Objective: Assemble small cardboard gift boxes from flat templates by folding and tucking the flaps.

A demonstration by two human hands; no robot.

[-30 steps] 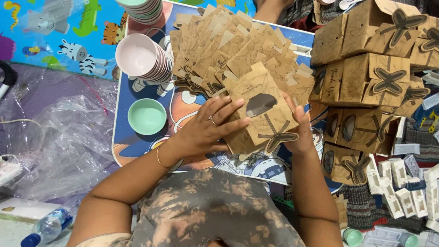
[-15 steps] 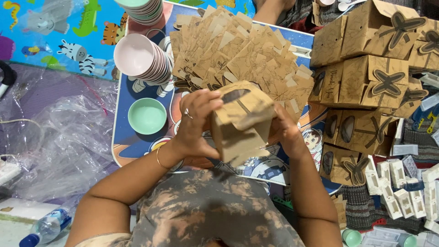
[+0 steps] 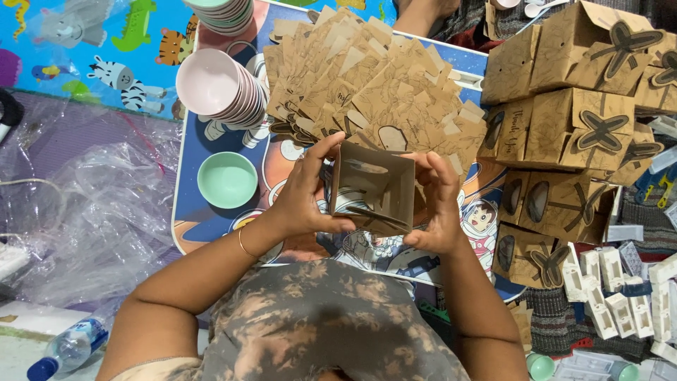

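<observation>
Left hand [image 3: 307,201] and right hand [image 3: 438,208] raised, fingers curled, palms facing.

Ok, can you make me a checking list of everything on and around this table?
Surface: small table with cartoon print, on a colourful animal mat.
Job's things: open brown box, hollow side facing up, held between both hands.
Clutter: pile of flat box blanks; folded boxes stacked at right; pink bowls; green bowl; white plastic pieces.
Grip: left hand and right hand each press a side of the box.
Cables: thin white cord at left.
Surroundings: clear plastic sheet, water bottle.
</observation>
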